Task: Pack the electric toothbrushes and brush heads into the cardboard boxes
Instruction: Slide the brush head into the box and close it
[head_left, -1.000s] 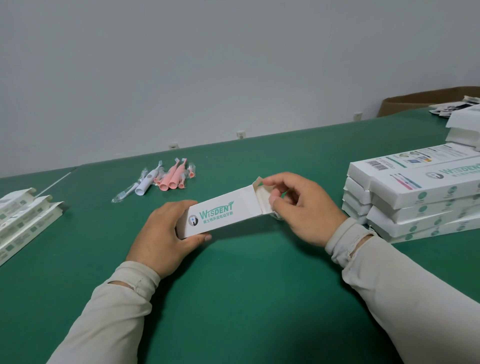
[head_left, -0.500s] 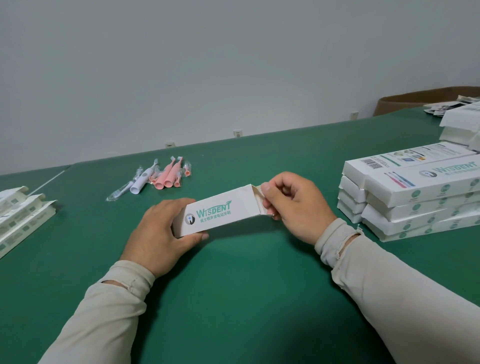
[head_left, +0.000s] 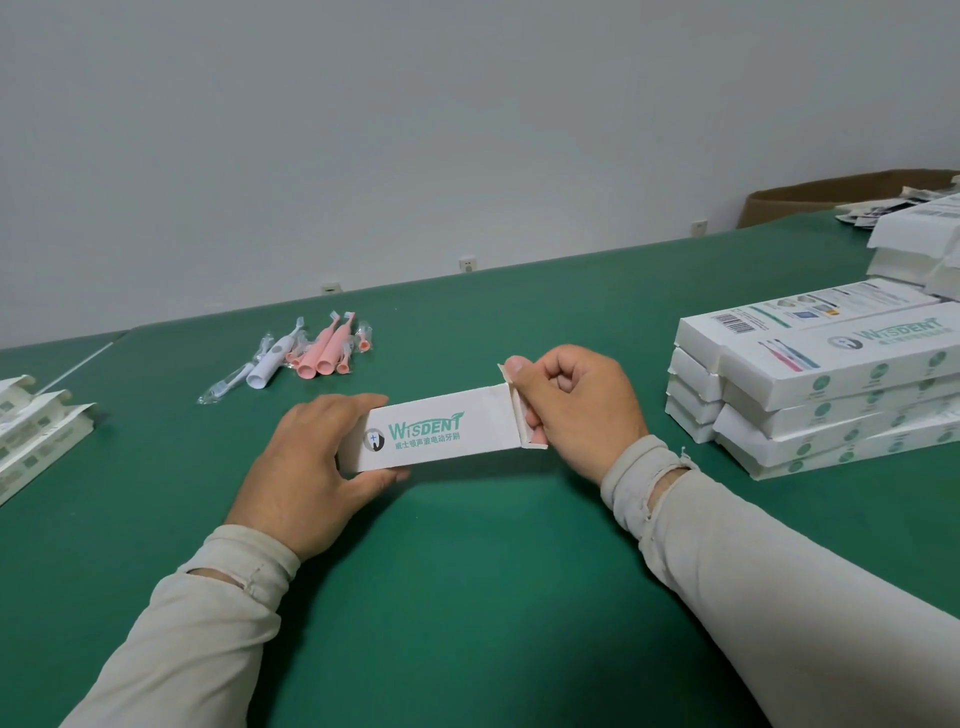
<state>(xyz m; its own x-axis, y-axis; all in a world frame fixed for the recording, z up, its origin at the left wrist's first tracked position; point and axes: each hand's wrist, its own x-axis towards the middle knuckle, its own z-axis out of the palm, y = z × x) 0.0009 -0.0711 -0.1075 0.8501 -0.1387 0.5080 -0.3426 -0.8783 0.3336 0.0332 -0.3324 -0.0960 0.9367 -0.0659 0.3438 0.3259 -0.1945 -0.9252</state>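
Observation:
A long white cardboard box (head_left: 447, 431) with green lettering lies across the green table (head_left: 467, 597) in front of me. My left hand (head_left: 306, 467) grips its left end, thumb on top. My right hand (head_left: 576, 410) has its fingers curled at the box's right end, pinching the end flaps, which stand partly folded. Farther back on the table lie pink toothbrush handles (head_left: 324, 353), one white toothbrush (head_left: 270, 364) and several wrapped brush heads (head_left: 363, 340). What is inside the box is hidden.
A stack of closed white boxes (head_left: 821, 384) stands at the right. More white boxes (head_left: 914, 249) and a brown carton (head_left: 831, 195) sit at the far right. Flat white box blanks (head_left: 36, 436) lie at the left edge.
The right end flap, open one second ago, has been folded inward by my right hand. The left hand has kept its grip on the box.

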